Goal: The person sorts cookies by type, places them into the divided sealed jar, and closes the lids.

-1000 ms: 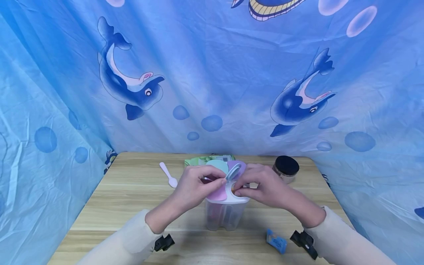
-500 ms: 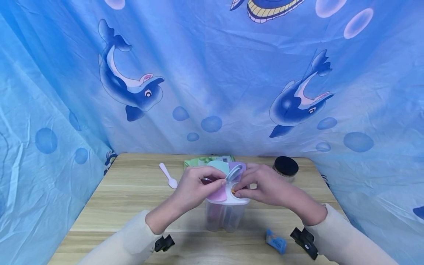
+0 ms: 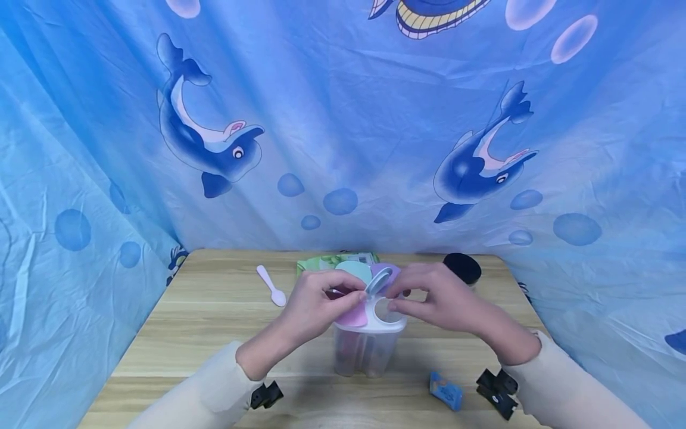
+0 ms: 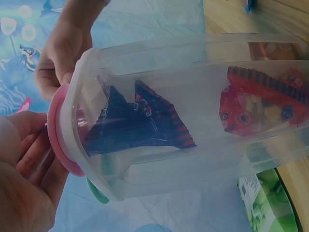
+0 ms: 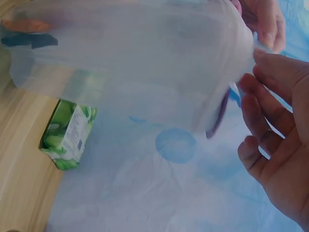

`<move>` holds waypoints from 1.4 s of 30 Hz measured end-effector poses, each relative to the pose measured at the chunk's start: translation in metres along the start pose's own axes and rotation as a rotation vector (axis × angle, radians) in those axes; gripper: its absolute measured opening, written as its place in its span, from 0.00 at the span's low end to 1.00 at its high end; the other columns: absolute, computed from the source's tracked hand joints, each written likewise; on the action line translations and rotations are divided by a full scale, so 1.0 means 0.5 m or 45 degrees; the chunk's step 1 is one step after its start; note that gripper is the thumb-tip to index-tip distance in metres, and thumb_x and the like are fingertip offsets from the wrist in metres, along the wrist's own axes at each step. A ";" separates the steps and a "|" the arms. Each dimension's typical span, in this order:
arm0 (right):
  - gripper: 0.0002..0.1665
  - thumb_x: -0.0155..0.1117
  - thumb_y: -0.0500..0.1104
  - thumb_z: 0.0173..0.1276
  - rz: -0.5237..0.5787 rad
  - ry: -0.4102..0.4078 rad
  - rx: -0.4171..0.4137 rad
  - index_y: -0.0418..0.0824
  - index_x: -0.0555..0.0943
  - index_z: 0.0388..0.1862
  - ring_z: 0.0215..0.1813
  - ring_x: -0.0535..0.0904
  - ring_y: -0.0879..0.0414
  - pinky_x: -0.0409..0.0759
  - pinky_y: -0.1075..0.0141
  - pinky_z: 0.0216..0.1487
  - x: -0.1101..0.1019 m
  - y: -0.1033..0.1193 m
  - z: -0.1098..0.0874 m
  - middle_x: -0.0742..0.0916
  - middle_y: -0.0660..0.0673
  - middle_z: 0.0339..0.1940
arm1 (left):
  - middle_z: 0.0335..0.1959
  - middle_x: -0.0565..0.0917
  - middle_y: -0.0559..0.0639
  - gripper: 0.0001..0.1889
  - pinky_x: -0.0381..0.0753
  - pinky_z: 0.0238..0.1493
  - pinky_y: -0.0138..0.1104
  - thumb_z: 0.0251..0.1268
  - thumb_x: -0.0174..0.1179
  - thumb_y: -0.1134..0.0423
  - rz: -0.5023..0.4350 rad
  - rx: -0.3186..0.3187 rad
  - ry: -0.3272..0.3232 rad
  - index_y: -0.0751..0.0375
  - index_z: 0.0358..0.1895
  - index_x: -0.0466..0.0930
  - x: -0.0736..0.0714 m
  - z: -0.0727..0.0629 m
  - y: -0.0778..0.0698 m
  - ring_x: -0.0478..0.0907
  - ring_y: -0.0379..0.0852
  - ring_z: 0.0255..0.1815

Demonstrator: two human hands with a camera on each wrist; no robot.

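A clear lidded container (image 3: 370, 353) stands upright on the table. Its white lid has pink (image 3: 351, 316), mint and purple flaps, plus a raised grey-blue flap (image 3: 379, 280) beside a round opening. My left hand (image 3: 321, 298) pinches the edge of that raised flap between thumb and forefinger. Just right of the opening is my right hand (image 3: 442, 298), fingers loosely bent, with nothing seen between them. The left wrist view shows a dark blue packet (image 4: 140, 121) and a red packet (image 4: 263, 106) inside the container. An orange packet (image 5: 26, 25) lies at its bottom in the right wrist view.
A pink spoon (image 3: 271, 287) lies to the left. Behind the container is a green pack (image 3: 321, 261). A black-lidded jar (image 3: 462, 268) stands at the back right, partly behind my right hand. One blue packet (image 3: 445, 391) lies near the front right.
My right hand has drawn its fingers out of the round opening and moved slightly right. The orange bit seen at its fingertips is gone from view. My left hand stays on the raised flap.
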State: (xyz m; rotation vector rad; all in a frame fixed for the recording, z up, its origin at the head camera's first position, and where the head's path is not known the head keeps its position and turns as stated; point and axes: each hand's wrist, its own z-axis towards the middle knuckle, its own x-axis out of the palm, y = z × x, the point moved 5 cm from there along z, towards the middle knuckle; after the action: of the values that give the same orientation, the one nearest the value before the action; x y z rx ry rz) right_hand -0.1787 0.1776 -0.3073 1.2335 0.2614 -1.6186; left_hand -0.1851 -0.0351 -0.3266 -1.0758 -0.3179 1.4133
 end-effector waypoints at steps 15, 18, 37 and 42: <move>0.12 0.75 0.42 0.66 0.014 -0.036 0.330 0.59 0.87 0.43 0.38 0.82 0.68 0.79 0.69 0.32 -0.024 -0.098 -0.148 0.89 0.62 0.38 | 0.34 0.90 0.40 0.06 0.88 0.33 0.32 0.61 0.73 0.66 0.001 -0.009 -0.028 0.53 0.40 0.91 -0.002 -0.001 0.003 0.85 0.35 0.31; 0.13 0.76 0.40 0.65 0.037 -0.052 0.404 0.59 0.87 0.43 0.38 0.83 0.68 0.80 0.68 0.32 -0.015 -0.121 -0.193 0.89 0.62 0.37 | 0.34 0.90 0.39 0.06 0.88 0.34 0.32 0.61 0.73 0.66 0.004 -0.014 -0.033 0.52 0.39 0.91 -0.002 0.000 0.004 0.85 0.35 0.32; 0.15 0.71 0.48 0.70 0.315 0.172 0.962 0.40 0.87 0.49 0.39 0.82 0.68 0.77 0.68 0.31 0.054 -0.244 -0.449 0.90 0.45 0.42 | 0.35 0.91 0.43 0.05 0.88 0.35 0.32 0.63 0.73 0.65 -0.003 -0.016 -0.030 0.54 0.40 0.91 -0.002 -0.002 0.002 0.85 0.36 0.33; 0.17 0.72 0.46 0.68 0.315 0.228 1.089 0.38 0.86 0.51 0.39 0.81 0.69 0.77 0.69 0.32 0.057 -0.262 -0.506 0.90 0.45 0.43 | 0.35 0.91 0.43 0.05 0.88 0.35 0.32 0.63 0.73 0.65 -0.012 -0.020 -0.034 0.54 0.40 0.91 -0.001 -0.004 0.003 0.85 0.36 0.33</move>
State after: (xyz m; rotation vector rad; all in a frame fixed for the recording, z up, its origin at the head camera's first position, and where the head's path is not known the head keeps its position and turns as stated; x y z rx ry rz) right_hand -0.1362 0.3904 -0.4944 1.9602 -0.5170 -1.4290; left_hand -0.1849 -0.0367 -0.3284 -1.0677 -0.3531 1.4198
